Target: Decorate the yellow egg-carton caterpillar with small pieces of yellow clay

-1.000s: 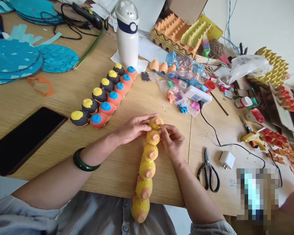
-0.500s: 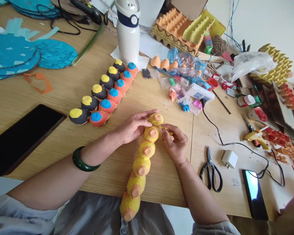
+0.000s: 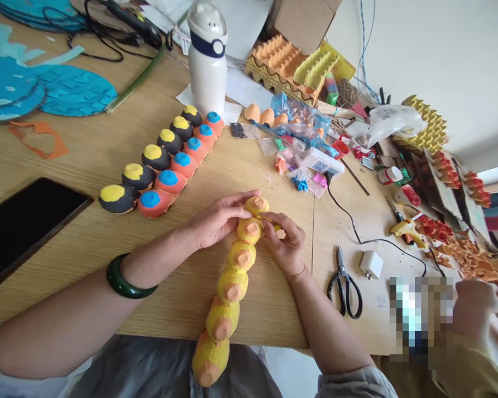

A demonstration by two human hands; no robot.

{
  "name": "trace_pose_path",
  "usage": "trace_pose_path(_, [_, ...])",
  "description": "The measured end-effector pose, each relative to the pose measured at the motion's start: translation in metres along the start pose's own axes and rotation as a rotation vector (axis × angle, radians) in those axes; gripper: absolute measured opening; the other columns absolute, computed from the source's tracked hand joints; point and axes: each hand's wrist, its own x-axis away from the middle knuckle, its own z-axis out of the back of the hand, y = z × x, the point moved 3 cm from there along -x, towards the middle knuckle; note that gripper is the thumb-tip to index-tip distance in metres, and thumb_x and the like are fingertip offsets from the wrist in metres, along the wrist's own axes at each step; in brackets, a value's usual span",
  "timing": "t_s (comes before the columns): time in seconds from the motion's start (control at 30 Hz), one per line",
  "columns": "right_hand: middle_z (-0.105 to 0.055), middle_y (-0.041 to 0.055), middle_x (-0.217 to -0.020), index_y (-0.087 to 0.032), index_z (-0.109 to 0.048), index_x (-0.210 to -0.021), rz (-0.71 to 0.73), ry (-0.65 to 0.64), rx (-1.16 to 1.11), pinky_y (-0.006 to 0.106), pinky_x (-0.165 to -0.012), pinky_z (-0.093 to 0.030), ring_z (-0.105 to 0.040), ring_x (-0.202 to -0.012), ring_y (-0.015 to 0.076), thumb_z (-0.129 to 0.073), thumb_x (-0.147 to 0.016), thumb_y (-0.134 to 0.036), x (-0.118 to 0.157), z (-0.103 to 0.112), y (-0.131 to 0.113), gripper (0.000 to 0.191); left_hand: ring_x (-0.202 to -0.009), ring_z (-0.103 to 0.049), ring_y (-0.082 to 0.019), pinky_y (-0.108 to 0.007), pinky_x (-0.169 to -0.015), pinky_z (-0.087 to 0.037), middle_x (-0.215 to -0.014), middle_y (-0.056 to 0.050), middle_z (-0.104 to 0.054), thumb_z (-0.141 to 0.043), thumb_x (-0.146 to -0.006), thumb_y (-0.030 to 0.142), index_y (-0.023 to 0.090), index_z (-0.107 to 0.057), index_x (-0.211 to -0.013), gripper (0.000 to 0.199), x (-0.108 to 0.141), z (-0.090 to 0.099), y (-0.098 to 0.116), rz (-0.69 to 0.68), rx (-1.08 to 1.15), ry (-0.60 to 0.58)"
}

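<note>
A strip of egg-carton cups [image 3: 233, 292], coated yellow with bare orange tips, slants from the table down over its edge towards my lap. My left hand [image 3: 216, 221] grips its far end, thumb on the joint between the last two cups. My right hand [image 3: 286, 240] pinches a thin bit of yellow clay-like material [image 3: 277, 227] against that same joint, and part of it shows behind the fingers. Left of my hands lie a strip of black cups with yellow tops [image 3: 154, 157] and, against it, a strip of coral-red cups with blue tops [image 3: 182, 159].
Scissors [image 3: 343, 284], a white charger [image 3: 372, 264] and a glue gun [image 3: 409, 231] lie to the right. A dark tablet [image 3: 29, 226] is at left. Behind stand a white bottle [image 3: 207, 77], a power strip [image 3: 322, 162] and egg trays [image 3: 282, 66]. Another person's hand [image 3: 477, 309] is at lower right.
My view has turned slightly right, so things sit further left. My right fingers have come nearer the joint between the end cups. A person's hand has appeared at lower right.
</note>
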Motion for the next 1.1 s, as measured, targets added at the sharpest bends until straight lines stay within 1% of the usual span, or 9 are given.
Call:
trace_pose_path(0.13, [-0.071, -0.0005, -0.075, -0.024, -0.076, -0.106, 0.076, -0.043, 0.074, 0.024, -0.059, -0.054, -0.062, -0.061, 0.0106, -0.065, -0.099, -0.02, -0.001, 0.001, 0.001, 0.013, -0.096, -0.069, -0.016, -0.024, -0.082, -0.055, -0.107, -0.004, -0.078, -0.072, -0.068, 0.0, 0.019, -0.079, -0.117, 0.053, -0.001, 0.0, -0.001, 0.023, 0.002, -0.025])
trace_pose_path(0.23, [-0.073, 0.001, -0.078, -0.023, -0.075, -0.108, 0.131, -0.07, 0.09, 0.024, -0.057, -0.052, -0.063, -0.062, 0.0108, -0.065, -0.1, -0.018, -0.003, 0.001, 0.003, 0.014, -0.092, -0.068, -0.016, -0.025, -0.079, -0.055, -0.106, -0.004, -0.077, -0.072, -0.066, 0.0, 0.019, -0.08, -0.116, 0.054, -0.002, 0.001, -0.002, 0.037, -0.002, -0.026])
trace_pose_path(0.33, [-0.074, 0.0025, -0.081, -0.022, -0.074, -0.111, 0.201, -0.11, 0.088, 0.024, -0.057, -0.051, -0.064, -0.064, 0.0113, -0.066, -0.099, -0.015, -0.006, 0.002, 0.005, 0.016, -0.091, -0.067, -0.016, -0.026, -0.078, -0.054, -0.108, -0.004, -0.077, -0.074, -0.068, 0.002, 0.021, -0.079, -0.118, 0.053, -0.002, 0.001, -0.003, 0.036, -0.017, -0.044])
trace_pose_path(0.43, [-0.07, 0.0011, -0.076, -0.023, -0.073, -0.115, 0.257, -0.139, 0.104, 0.024, -0.056, -0.049, -0.061, -0.062, 0.0114, -0.065, -0.099, -0.014, -0.008, 0.003, 0.008, 0.02, -0.095, -0.067, -0.016, -0.027, -0.081, -0.054, -0.108, -0.003, -0.076, -0.077, -0.07, 0.002, 0.022, -0.079, -0.117, 0.051, -0.002, 0.0, -0.004, 0.032, -0.024, -0.048])
trace_pose_path(0.63, [-0.069, 0.0008, -0.077, -0.026, -0.069, -0.127, 0.348, -0.168, 0.151, 0.025, -0.057, -0.048, -0.061, -0.062, 0.0122, -0.064, -0.099, -0.009, -0.009, 0.004, 0.012, 0.033, -0.099, -0.066, -0.017, -0.028, -0.084, -0.054, -0.111, -0.003, -0.075, -0.078, -0.071, 0.003, 0.021, -0.08, -0.116, 0.048, -0.002, 0.0, -0.004, 0.029, -0.019, -0.045])
trace_pose_path(0.73, [-0.07, 0.0009, -0.078, -0.026, -0.068, -0.13, 0.37, -0.172, 0.174, 0.025, -0.058, -0.049, -0.062, -0.063, 0.0125, -0.064, -0.1, -0.01, -0.009, 0.004, 0.013, 0.034, -0.098, -0.066, -0.017, -0.028, -0.085, -0.053, -0.111, -0.003, -0.075, -0.077, -0.072, 0.002, 0.021, -0.08, -0.116, 0.048, -0.002, 0.001, -0.004, 0.025, -0.016, -0.043])
trace_pose_path(0.9, [-0.071, 0.0018, -0.079, -0.026, -0.069, -0.129, 0.373, -0.191, 0.213, 0.026, -0.06, -0.05, -0.064, -0.064, 0.0136, -0.062, -0.102, -0.014, -0.008, 0.002, 0.016, 0.031, -0.095, -0.067, -0.015, -0.025, -0.084, -0.052, -0.109, -0.003, -0.075, -0.076, -0.072, -0.001, 0.019, -0.079, -0.119, 0.051, -0.001, 0.001, -0.002, 0.018, -0.02, -0.059])
trace_pose_path(1.0, [-0.071, 0.0017, -0.078, -0.026, -0.071, -0.126, 0.347, -0.198, 0.207, 0.026, -0.059, -0.051, -0.064, -0.064, 0.014, -0.061, -0.102, -0.018, -0.008, 0.001, 0.017, 0.026, -0.093, -0.068, -0.014, -0.024, -0.082, -0.052, -0.109, -0.003, -0.076, -0.077, -0.072, -0.003, 0.02, -0.079, -0.118, 0.051, -0.001, 0.001, -0.002, 0.021, -0.024, -0.033])
trace_pose_path(1.1, [-0.071, 0.0011, -0.075, -0.025, -0.072, -0.122, 0.292, -0.197, 0.193, 0.026, -0.059, -0.051, -0.063, -0.062, 0.013, -0.06, -0.103, -0.019, -0.008, 0.0, 0.015, 0.023, -0.092, -0.07, -0.014, -0.023, -0.079, -0.053, -0.109, -0.004, -0.077, -0.079, -0.071, -0.002, 0.02, -0.08, -0.117, 0.051, -0.001, 0.001, -0.001, 0.022, -0.036, -0.019])
